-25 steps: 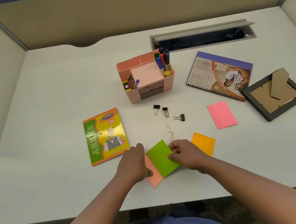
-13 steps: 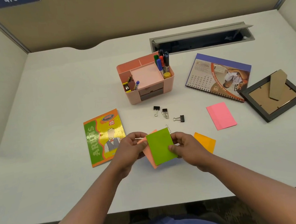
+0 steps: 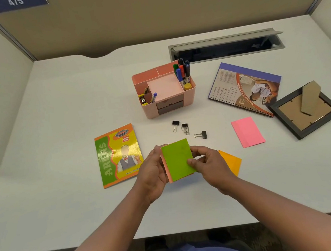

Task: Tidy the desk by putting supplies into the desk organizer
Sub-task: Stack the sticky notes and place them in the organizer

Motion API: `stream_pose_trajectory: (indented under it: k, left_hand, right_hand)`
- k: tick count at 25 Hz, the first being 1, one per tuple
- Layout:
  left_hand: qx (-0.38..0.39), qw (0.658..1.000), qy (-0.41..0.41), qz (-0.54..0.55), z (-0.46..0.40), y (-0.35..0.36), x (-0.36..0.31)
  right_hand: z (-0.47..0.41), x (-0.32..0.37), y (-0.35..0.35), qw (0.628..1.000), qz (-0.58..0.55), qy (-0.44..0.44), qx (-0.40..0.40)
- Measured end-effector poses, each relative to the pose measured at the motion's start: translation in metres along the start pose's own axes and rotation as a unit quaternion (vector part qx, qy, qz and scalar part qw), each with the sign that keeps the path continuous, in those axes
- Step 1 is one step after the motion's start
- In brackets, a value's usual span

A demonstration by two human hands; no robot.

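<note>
Both hands pinch the green sticky pad (image 3: pixel 177 160) stacked on a salmon pad (image 3: pixel 167 174): left hand (image 3: pixel 152 172) on its left edge, right hand (image 3: pixel 207 165) thumb on its right face.

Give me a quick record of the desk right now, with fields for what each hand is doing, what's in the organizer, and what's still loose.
left hand: holds the left edge of the note stack
right hand: pinches the stack's right side, thumb on the green sticky notes
stack: green on top of salmon sticky notes, lifted off the desk
desk organizer: markers upright in the back right compartment
loose on desk: three binder clips, pink sticky notes, orange sticky notes
also there: notebook, calendar, picture frame
</note>
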State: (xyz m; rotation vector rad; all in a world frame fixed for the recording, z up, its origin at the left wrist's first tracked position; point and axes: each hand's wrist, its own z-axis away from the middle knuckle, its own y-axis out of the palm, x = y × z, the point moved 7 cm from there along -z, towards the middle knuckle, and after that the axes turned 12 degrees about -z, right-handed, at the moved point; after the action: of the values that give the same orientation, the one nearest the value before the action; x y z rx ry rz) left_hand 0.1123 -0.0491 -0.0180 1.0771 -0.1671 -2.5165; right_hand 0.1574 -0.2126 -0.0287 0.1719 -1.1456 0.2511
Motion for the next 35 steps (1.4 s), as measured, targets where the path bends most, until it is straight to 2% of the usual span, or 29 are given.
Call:
stream_pose_trajectory:
  k: [2, 4, 7, 15, 17, 18, 19, 20, 22, 24, 33, 35]
  left_hand:
    - [0.043, 0.999, -0.006, 0.014, 0.002, 0.009, 0.004]
    - [0.048, 0.999, 0.024, 0.0, 0.002, 0.015, 0.005]
    - [0.022, 0.998, 0.058, -0.018, 0.0, 0.016, 0.002]
    - [-0.021, 0.996, 0.065, -0.054, -0.006, 0.01, 0.002]
    - [-0.047, 0.995, 0.067, -0.056, -0.01, 0.006, 0.002]
    - [-0.058, 0.995, 0.065, -0.054, -0.012, 0.003, 0.002]
    - [-0.064, 0.995, 0.061, -0.054, -0.013, 0.001, 0.002]
    - [-0.069, 0.995, 0.057, -0.053, -0.014, -0.001, 0.002]
    - [-0.081, 0.994, 0.053, -0.053, -0.015, -0.003, 0.001]
    - [-0.096, 0.992, 0.052, -0.055, -0.016, -0.004, 0.002]
    - [-0.085, 0.989, 0.031, -0.117, -0.019, 0.007, 0.012]
    - [-0.085, 0.987, 0.029, -0.133, -0.02, 0.007, 0.013]
  right_hand:
    - [0.001, 0.003, 0.0, 1.0, 0.02, -0.006, -0.016]
    - [0.002, 0.005, 0.002, 0.999, 0.032, -0.004, -0.024]
    - [0.006, 0.007, 0.007, 0.999, 0.047, -0.006, -0.017]
    - [0.006, 0.008, 0.009, 0.998, 0.055, -0.021, 0.004]
    - [0.005, 0.009, -0.001, 0.998, 0.061, -0.024, -0.011]
    - [0.004, 0.01, -0.012, 0.994, 0.1, -0.031, -0.034]
    - [0.001, 0.011, -0.026, 0.981, 0.182, -0.04, -0.056]
    - [-0.001, 0.012, -0.039, 0.952, 0.296, -0.039, -0.064]
    - [-0.002, 0.009, -0.061, 0.871, 0.489, 0.009, -0.047]
    - [0.001, 0.005, -0.078, 0.835, 0.545, 0.067, -0.028]
    - [-0.004, -0.006, -0.088, 0.871, 0.475, 0.12, -0.025]
    - [-0.005, -0.007, -0.089, 0.87, 0.478, 0.121, -0.012]
